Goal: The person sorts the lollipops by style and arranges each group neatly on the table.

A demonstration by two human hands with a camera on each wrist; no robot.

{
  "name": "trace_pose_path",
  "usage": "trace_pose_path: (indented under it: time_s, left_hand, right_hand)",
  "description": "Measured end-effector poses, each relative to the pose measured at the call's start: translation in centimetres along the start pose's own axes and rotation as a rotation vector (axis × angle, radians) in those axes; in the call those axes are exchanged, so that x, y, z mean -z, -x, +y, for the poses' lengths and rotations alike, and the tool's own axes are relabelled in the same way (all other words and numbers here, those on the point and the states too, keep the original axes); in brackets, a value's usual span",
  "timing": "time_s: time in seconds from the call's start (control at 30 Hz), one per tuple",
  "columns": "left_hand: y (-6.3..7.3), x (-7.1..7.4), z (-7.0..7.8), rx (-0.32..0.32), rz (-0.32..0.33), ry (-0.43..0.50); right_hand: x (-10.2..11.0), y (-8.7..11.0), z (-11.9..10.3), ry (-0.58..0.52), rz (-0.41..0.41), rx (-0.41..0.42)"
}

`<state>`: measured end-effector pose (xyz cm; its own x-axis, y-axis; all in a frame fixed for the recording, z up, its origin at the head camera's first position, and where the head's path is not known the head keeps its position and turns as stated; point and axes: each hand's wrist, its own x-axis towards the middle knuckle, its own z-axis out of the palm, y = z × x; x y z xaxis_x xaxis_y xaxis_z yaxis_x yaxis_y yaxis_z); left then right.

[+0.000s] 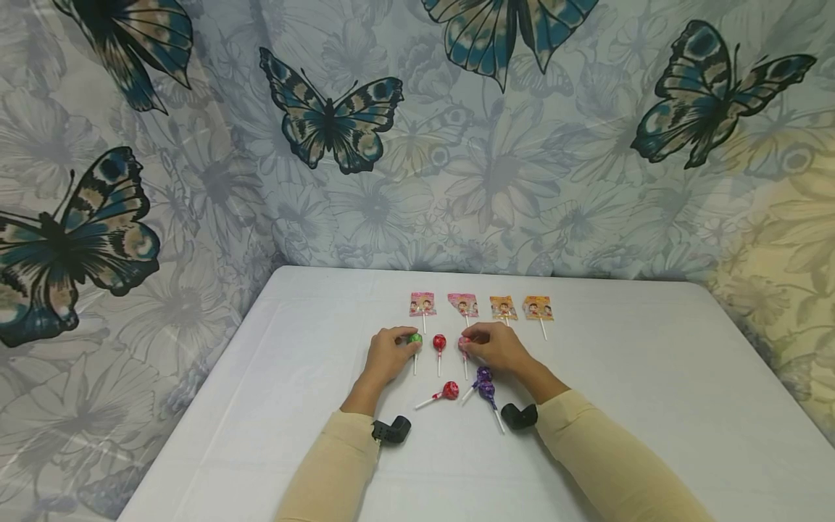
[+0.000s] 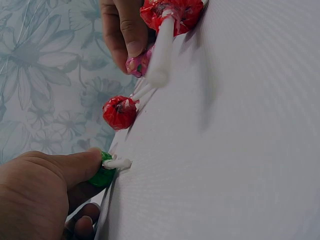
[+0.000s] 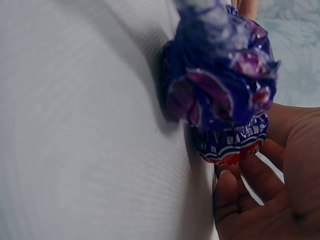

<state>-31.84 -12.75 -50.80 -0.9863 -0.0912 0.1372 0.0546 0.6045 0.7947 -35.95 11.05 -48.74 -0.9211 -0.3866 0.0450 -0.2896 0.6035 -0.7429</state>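
Observation:
My left hand (image 1: pixel 390 353) pinches the green wrapped head of a lollipop (image 2: pixel 101 177) between thumb and fingers, its white stick pointing toward me on the table. To the right, my right hand (image 1: pixel 499 346) pinches a pink lollipop (image 2: pixel 137 65) by its head, its stick also toward me. Between the two hands lies a red lollipop (image 1: pixel 440 341) in the same row. Nearer to me is another red lollipop (image 1: pixel 451 391), tilted with its stick to the left. Two purple lollipops (image 3: pixel 220 85) lie together below my right hand and fill much of the right wrist view.
Behind the hands, a row of flat-wrapped lollipops lies on the white table (image 1: pixel 261 377): two in pink wrappers (image 1: pixel 422 304) and two in orange ones (image 1: pixel 538 307). A butterfly-patterned cloth (image 1: pixel 391 217) hangs beyond the far edge. Each wrist wears a black camera (image 1: pixel 393 431).

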Motion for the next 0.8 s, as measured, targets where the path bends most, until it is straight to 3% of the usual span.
trace_pose_path:
  time_s: [0.8]
  left_hand:
    - [-0.12,-0.09,-0.22,-0.007,0.000,-0.002]
  right_hand:
    - [-0.23,0.02,-0.13,0.013,0.010,-0.031]
